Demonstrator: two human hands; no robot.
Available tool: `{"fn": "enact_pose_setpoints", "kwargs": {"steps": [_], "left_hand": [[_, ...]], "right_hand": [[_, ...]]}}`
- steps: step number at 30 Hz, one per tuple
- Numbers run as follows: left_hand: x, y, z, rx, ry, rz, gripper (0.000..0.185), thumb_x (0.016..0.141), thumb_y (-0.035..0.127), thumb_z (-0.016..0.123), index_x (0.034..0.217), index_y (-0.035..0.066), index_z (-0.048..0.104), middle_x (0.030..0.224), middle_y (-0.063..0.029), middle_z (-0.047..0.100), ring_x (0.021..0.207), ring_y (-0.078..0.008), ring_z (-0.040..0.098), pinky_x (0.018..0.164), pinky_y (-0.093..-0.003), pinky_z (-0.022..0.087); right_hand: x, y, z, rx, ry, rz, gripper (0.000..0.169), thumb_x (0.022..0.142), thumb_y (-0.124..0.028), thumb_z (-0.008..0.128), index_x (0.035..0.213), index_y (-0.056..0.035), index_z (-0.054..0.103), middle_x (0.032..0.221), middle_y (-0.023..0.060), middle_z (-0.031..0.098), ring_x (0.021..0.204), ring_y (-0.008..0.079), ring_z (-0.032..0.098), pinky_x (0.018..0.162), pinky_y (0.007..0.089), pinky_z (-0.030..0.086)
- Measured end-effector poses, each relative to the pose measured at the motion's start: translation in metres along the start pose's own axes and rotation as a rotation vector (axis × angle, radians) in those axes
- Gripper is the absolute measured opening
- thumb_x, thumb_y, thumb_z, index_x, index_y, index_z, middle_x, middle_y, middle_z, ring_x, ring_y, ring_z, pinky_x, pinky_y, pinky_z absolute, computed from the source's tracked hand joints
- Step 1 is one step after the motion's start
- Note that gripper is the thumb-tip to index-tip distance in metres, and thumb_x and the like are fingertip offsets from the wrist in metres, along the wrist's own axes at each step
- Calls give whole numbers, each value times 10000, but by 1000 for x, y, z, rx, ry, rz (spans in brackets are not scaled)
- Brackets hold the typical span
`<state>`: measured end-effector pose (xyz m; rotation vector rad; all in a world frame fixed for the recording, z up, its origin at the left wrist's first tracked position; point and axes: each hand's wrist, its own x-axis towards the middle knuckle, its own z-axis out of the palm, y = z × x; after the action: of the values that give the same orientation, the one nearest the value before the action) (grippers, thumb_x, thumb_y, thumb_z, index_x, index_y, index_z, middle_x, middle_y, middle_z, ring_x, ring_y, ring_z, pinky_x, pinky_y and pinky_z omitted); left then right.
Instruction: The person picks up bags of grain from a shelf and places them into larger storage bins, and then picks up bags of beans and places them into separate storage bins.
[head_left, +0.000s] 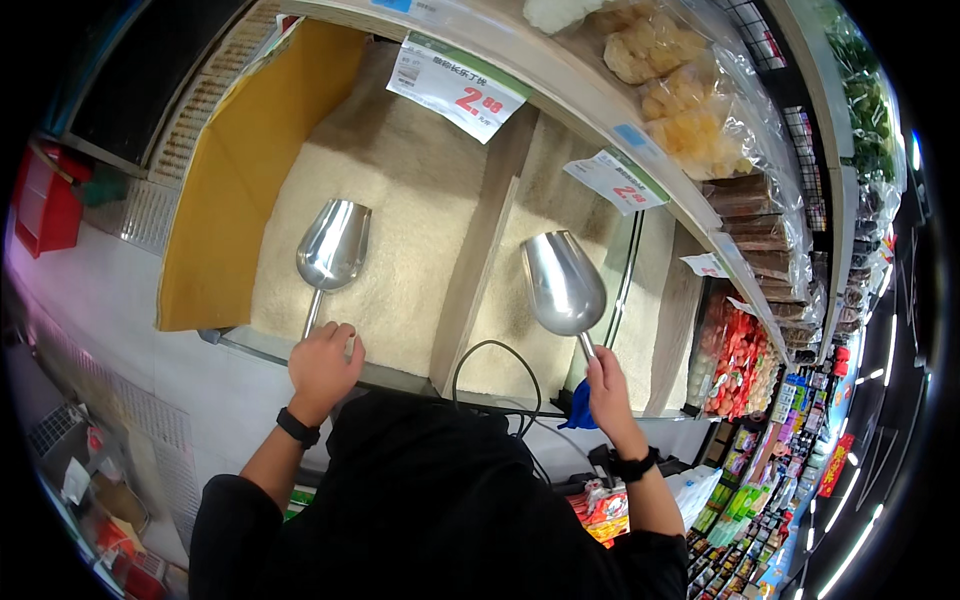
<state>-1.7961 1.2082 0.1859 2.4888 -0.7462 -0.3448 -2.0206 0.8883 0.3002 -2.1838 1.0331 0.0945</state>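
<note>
My right hand (611, 390) grips the handle of a shiny metal scoop (566, 285). Its bowl is over the middle compartment of pale rice (517, 352), mouth pointing away from me. A second metal scoop (335, 244) lies on the rice (397, 285) in the wide left compartment. My left hand (326, 367) is at the lower end of that scoop's handle, fingers curled. Those fingers cover the handle's end, so whether they hold it is hidden. A wooden divider (480, 262) separates the two compartments.
A yellow board (240, 180) walls the left side. Price cards (461, 86) hang from the shelf edge (585, 97) above, which carries bagged dried goods (682, 97). A black cable (491, 343) loops over the bin's front edge, near a blue item (581, 409). Netted produce (731, 352) is at right.
</note>
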Motion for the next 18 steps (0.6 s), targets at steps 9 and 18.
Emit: {"fn": "enact_pose_setpoints", "kwargs": {"steps": [9,18], "left_hand": [[0,-1,0,-17,-17,15,113,808,208,615,796,96,615,734,-51,589,705,-268,607,579,-398,487],[-2,-3,2,-20,57,26,87,803,176,632,807,89,632,694,-63,578,645,-270,602,553,-382,474]], "right_hand": [[25,35,102,475,-182,104,232,1021,-178,410,1167,0,440,866,16,497,821,88,477,776,223,401],[36,8,80,439,-791,353,369,990,-228,524,1297,-43,439,992,9,654,762,71,567,680,212,464]]}}
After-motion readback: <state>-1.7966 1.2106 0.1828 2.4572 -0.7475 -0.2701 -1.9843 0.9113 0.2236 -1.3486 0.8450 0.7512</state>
